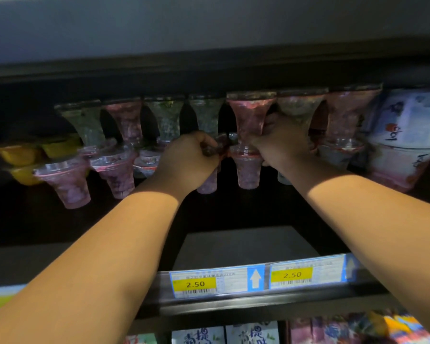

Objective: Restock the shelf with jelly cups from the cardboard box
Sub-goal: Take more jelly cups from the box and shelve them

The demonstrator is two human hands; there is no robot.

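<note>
Both my arms reach deep into a dark shelf [243, 244]. My left hand [189, 157] grips a purple jelly cup [207, 184] whose narrow base shows below my fist. My right hand [278, 142] holds an upside-down pink jelly cup [250, 117] that stands on another upright pink cup [246, 170]. Along the back runs a row of inverted cups, green [85, 122] and pink [343, 115], stacked on upright ones [70, 182]. The cardboard box is not in view.
Yellow cups [18, 152] sit at the far left of the shelf. White and blue tubs [407, 135] are stacked at the far right. Two price tags reading 2.50 [196, 284] line the shelf's front rail. Packets [251, 336] fill the shelf below.
</note>
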